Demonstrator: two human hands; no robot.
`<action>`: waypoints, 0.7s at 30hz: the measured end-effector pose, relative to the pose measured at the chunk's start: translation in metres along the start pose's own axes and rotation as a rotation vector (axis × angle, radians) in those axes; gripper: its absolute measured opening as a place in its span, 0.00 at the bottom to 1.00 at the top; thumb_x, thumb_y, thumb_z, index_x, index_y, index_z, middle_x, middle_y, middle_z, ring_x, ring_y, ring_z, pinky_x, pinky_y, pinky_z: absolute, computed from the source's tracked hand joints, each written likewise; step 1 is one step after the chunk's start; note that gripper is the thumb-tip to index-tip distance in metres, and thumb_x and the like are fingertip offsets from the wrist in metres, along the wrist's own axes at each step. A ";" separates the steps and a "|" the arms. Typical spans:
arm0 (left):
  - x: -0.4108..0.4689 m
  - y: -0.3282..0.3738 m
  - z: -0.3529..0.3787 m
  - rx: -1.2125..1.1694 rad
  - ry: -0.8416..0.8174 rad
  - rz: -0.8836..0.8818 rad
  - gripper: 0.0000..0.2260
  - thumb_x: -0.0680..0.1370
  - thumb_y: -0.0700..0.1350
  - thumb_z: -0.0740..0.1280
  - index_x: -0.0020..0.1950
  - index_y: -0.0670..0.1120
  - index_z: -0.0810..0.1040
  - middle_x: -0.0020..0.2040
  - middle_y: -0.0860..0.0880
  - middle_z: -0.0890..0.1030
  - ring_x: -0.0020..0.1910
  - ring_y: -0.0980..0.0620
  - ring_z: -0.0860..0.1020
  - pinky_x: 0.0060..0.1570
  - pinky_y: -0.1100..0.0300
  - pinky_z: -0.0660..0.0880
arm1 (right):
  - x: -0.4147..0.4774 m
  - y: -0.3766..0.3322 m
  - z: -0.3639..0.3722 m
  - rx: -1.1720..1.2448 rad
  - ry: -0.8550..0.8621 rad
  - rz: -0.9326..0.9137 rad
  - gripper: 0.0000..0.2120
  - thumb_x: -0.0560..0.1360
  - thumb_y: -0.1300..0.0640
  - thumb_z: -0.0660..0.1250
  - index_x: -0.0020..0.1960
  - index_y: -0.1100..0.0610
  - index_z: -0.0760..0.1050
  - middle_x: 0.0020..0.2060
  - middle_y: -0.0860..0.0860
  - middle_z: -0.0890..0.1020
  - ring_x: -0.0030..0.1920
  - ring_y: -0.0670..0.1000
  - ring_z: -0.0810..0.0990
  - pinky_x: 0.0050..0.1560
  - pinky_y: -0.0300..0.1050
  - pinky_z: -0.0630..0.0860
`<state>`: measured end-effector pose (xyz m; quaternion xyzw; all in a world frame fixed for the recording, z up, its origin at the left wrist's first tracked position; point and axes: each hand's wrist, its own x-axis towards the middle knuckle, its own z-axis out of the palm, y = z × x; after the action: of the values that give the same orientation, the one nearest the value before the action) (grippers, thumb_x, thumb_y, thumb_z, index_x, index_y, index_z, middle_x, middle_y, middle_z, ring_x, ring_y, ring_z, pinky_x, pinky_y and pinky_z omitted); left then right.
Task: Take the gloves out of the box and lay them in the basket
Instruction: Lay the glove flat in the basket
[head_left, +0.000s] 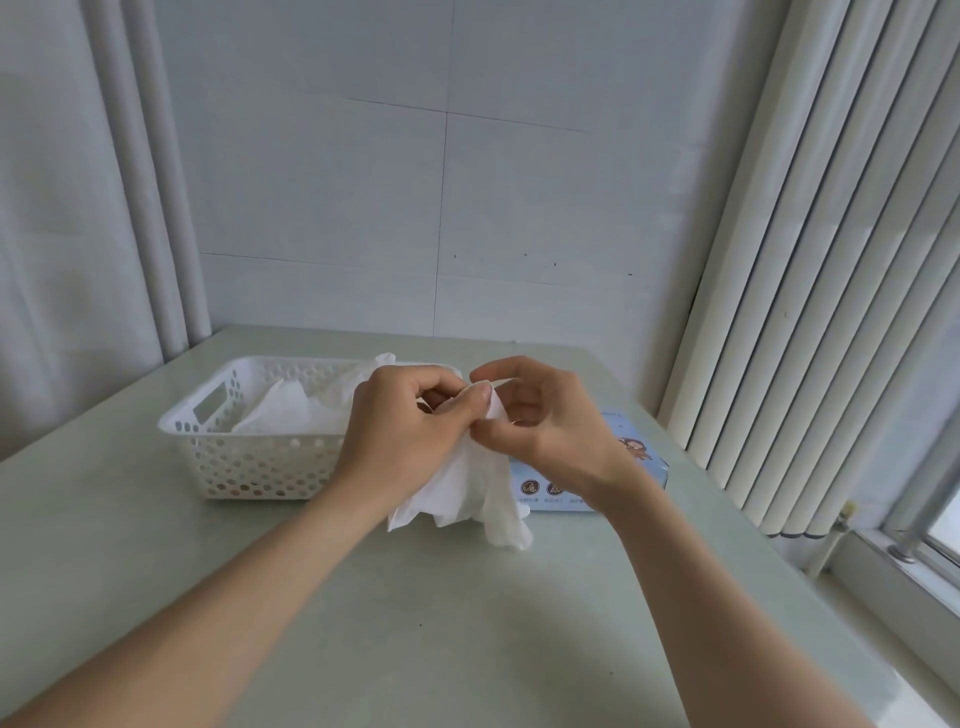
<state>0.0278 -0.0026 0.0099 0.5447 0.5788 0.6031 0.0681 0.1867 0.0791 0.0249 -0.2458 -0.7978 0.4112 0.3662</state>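
A thin white plastic glove hangs between my two hands above the table, its fingers drooping down. My left hand pinches its top edge with curled fingers, and my right hand pinches the same edge right beside it. The white perforated basket stands on the left, with several white gloves lying inside. The light blue glove box lies on the right, mostly hidden behind my right hand and wrist.
A pale green table carries everything, set against a white tiled wall. Vertical blinds and a window sill run along the right side. A curtain hangs at the left.
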 end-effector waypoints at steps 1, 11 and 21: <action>0.000 0.000 -0.001 -0.001 -0.008 0.007 0.08 0.78 0.50 0.76 0.39 0.52 0.87 0.36 0.54 0.85 0.39 0.52 0.83 0.42 0.56 0.79 | 0.000 0.001 0.001 -0.009 0.007 -0.002 0.17 0.74 0.64 0.76 0.60 0.52 0.81 0.46 0.55 0.88 0.48 0.57 0.88 0.52 0.59 0.86; 0.010 -0.003 -0.021 0.023 -0.099 0.028 0.07 0.71 0.52 0.82 0.44 0.51 0.89 0.40 0.59 0.87 0.42 0.59 0.85 0.43 0.69 0.77 | 0.006 0.002 0.004 0.099 0.192 0.159 0.12 0.73 0.63 0.59 0.40 0.73 0.70 0.33 0.56 0.68 0.36 0.54 0.65 0.39 0.52 0.63; 0.019 -0.006 -0.035 -0.176 -0.289 -0.233 0.04 0.79 0.40 0.75 0.51 0.47 0.89 0.49 0.50 0.89 0.53 0.49 0.86 0.56 0.53 0.83 | 0.013 0.009 0.000 0.549 0.222 0.568 0.26 0.73 0.41 0.70 0.61 0.59 0.81 0.50 0.57 0.87 0.51 0.61 0.87 0.60 0.59 0.81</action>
<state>-0.0088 -0.0094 0.0255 0.5470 0.5671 0.5548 0.2672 0.1795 0.0924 0.0223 -0.3923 -0.5145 0.6645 0.3738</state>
